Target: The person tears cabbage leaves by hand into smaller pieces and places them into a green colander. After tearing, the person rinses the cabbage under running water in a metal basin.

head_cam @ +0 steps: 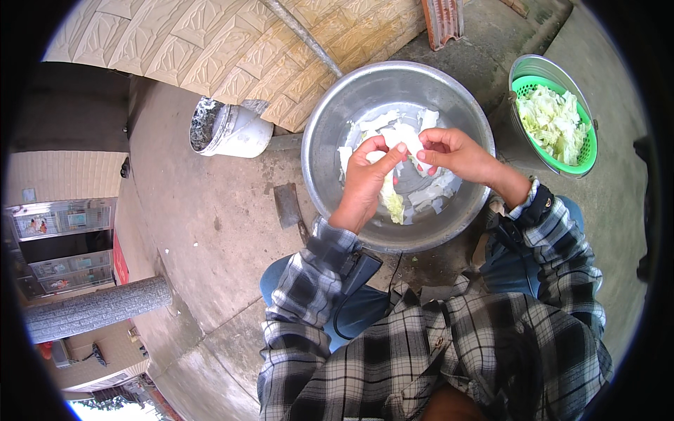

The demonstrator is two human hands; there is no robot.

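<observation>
Over a wide metal basin, my left hand and my right hand both pinch a pale cabbage leaf piece between thumbs and fingers. A yellow-green leaf strip hangs below my left hand's palm, apparently held in it too. White cabbage pieces lie in shallow water inside the basin, some partly hidden by the hands. To the right, a green perforated basket heaped with torn cabbage leaves sits in the mouth of a metal bucket.
A stained white plastic bucket lies on the concrete floor left of the basin. Close by are a dark curved tile piece and a tiled wall with a metal pole. A reddish ridged block stands beyond the basin.
</observation>
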